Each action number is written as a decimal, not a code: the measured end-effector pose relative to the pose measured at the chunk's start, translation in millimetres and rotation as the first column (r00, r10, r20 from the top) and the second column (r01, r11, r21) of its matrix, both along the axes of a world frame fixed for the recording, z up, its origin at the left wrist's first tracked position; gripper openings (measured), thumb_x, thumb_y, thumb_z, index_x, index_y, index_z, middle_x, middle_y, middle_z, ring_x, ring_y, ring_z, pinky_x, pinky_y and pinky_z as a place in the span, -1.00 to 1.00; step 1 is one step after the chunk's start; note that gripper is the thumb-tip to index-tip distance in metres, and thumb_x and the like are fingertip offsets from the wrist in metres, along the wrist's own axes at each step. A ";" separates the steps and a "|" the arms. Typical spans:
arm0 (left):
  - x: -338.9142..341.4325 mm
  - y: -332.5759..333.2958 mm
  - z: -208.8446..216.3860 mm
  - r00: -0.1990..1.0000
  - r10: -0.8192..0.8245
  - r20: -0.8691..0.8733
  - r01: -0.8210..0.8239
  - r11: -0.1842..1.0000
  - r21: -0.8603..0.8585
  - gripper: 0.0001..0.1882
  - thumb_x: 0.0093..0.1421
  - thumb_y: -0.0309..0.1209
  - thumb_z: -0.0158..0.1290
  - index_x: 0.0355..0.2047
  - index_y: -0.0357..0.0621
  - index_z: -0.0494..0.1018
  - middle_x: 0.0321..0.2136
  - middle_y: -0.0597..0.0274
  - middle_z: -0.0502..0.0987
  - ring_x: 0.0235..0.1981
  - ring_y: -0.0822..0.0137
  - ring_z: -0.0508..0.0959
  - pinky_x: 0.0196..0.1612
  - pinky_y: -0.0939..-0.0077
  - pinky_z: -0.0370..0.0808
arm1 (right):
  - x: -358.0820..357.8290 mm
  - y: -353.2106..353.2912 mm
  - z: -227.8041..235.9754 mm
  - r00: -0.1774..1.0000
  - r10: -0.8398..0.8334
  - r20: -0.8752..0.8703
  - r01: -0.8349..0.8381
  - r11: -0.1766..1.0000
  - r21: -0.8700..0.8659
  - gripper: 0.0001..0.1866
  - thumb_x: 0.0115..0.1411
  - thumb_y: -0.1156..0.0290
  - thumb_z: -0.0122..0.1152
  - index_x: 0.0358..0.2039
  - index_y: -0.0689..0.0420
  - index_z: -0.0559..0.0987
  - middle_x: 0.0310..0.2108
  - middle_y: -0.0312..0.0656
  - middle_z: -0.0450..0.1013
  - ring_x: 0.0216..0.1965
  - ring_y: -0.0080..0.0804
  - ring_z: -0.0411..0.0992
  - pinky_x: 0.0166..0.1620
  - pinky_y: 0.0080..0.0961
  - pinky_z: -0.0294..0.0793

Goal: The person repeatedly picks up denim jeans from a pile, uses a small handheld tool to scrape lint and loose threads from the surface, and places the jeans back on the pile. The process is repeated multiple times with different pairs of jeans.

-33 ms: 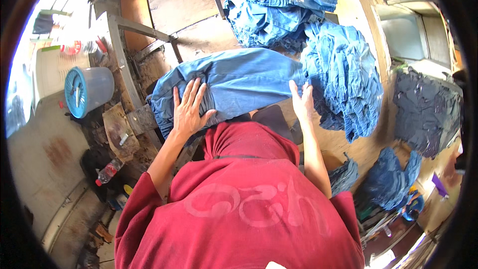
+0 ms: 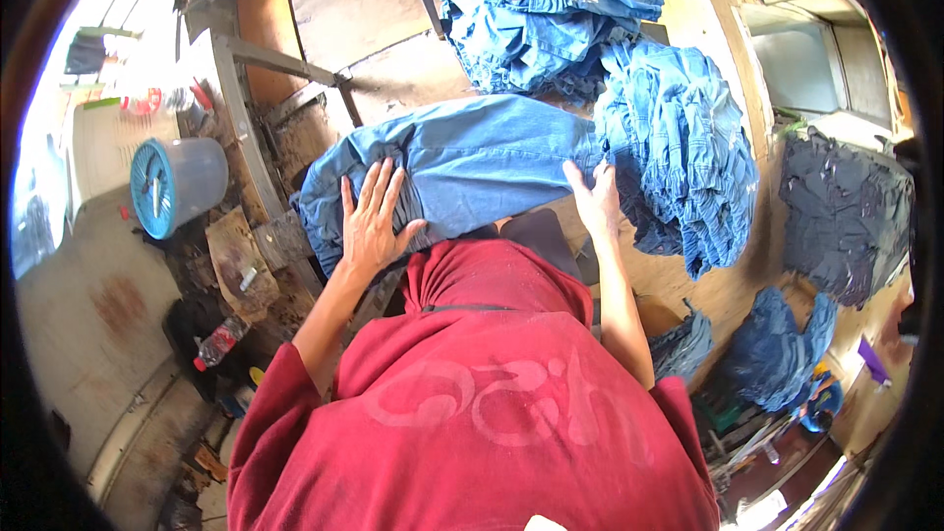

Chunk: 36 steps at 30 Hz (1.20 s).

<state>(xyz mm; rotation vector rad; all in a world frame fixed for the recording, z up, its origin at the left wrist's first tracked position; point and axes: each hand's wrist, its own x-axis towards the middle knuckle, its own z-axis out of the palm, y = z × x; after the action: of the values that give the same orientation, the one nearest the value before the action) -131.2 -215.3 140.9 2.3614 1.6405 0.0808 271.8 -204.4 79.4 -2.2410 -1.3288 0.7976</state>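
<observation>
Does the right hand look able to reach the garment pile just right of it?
Probably yes: the right hand is at the right end of the blue garment, beside the pile, with no visible obstacle between them.

At my twelve o'clock, the long light-blue cloth garment (image 2: 492, 152) looks matt and mostly smooth; at two, the bunched blue cloth pile (image 2: 678, 143) is puckered. My dark-red top (image 2: 472, 477) is matt cloth, the translucent round bucket (image 2: 202, 180) at nine smooth plastic.

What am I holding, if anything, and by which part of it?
Your left hand lies flat on the blue garment, not gripping; whether the right hand pinches its right end can't be told.
</observation>
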 end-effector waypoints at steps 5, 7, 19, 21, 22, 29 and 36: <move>35.1 39.4 5.9 0.997 -0.006 0.080 -0.011 0.978 0.211 -0.30 0.26 0.09 0.27 0.22 -0.17 0.56 0.38 0.07 0.40 0.43 0.00 0.32 0.41 -0.16 0.14 | -1.7 17.6 15.8 0.990 -0.031 0.140 0.016 0.994 0.106 -0.49 0.26 0.06 0.48 -0.14 0.20 0.43 -0.32 0.27 0.61 -0.21 0.36 0.61 -0.19 0.14 0.55; 51.8 78.1 -7.6 0.987 -0.013 0.158 -0.027 0.967 0.252 -0.41 0.27 0.00 0.30 0.12 -0.18 0.63 0.28 0.07 0.52 0.33 -0.03 0.43 0.38 -0.08 0.22 | -7.1 25.3 21.0 0.972 -0.016 0.236 -0.016 0.991 0.135 -0.61 0.37 0.11 0.36 -0.15 0.14 0.44 -0.42 0.20 0.61 -0.33 0.29 0.62 -0.28 0.12 0.56; 41.6 178.5 -70.7 0.913 -0.122 0.389 0.117 0.992 0.037 -0.83 0.36 -0.32 0.25 -0.25 -0.18 0.61 -0.42 0.01 0.67 -0.42 -0.03 0.69 -0.35 0.16 0.60 | 17.1 135.6 -24.9 0.826 0.168 0.539 -0.345 0.906 0.246 -0.80 0.57 0.21 0.00 -0.20 0.01 0.45 -0.58 0.02 0.60 -0.50 0.06 0.66 -0.51 -0.04 0.59; 40.0 196.3 -77.9 0.891 -0.163 0.424 0.185 0.983 -0.011 -0.81 0.42 -0.32 0.21 -0.24 -0.19 0.57 -0.44 -0.07 0.64 -0.43 -0.04 0.68 -0.36 0.15 0.57 | 29.2 155.5 -30.8 0.797 0.207 0.567 -0.373 0.908 0.192 -0.73 0.59 0.15 -0.05 -0.20 0.05 0.43 -0.59 0.07 0.58 -0.50 0.11 0.65 -0.52 -0.03 0.60; 37.1 205.8 -79.9 0.860 -0.084 0.504 0.209 0.958 -0.198 -0.61 0.41 -0.01 0.21 -0.14 -0.12 0.58 -0.48 0.05 0.68 -0.45 -0.09 0.70 -0.39 0.10 0.56 | 31.2 158.9 -34.6 0.786 0.246 0.567 -0.380 0.916 0.129 -0.72 0.59 0.14 -0.05 -0.19 0.06 0.42 -0.60 0.09 0.57 -0.50 0.13 0.64 -0.52 -0.02 0.60; 33.7 240.2 -77.0 0.944 0.049 0.326 0.224 0.631 -0.743 -0.35 0.08 0.23 0.43 -0.20 -0.15 0.78 -0.48 0.17 0.72 -0.53 0.31 0.63 -0.35 0.30 0.55 | 19.4 165.7 -10.9 0.732 0.221 0.645 -0.167 0.975 -0.144 -0.68 0.54 0.07 0.04 -0.13 0.09 0.46 -0.49 0.09 0.62 -0.44 0.14 0.65 -0.38 0.06 0.61; 38.2 233.5 -77.7 0.904 0.151 0.399 0.206 0.664 -0.719 -0.45 0.15 0.17 0.39 -0.13 -0.03 0.79 -0.43 0.13 0.75 -0.47 0.32 0.69 -0.31 0.33 0.57 | -100.7 80.9 83.7 0.950 0.312 -0.011 -0.312 0.950 0.004 -0.83 0.53 0.39 0.08 0.03 0.17 0.49 -0.25 0.06 0.65 -0.24 0.05 0.69 -0.21 -0.16 0.65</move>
<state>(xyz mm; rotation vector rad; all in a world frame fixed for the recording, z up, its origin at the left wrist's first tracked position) -92.9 18.2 63.2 1.5685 1.1028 -0.0735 171.1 -123.4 163.0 -2.0460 -1.7046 0.9121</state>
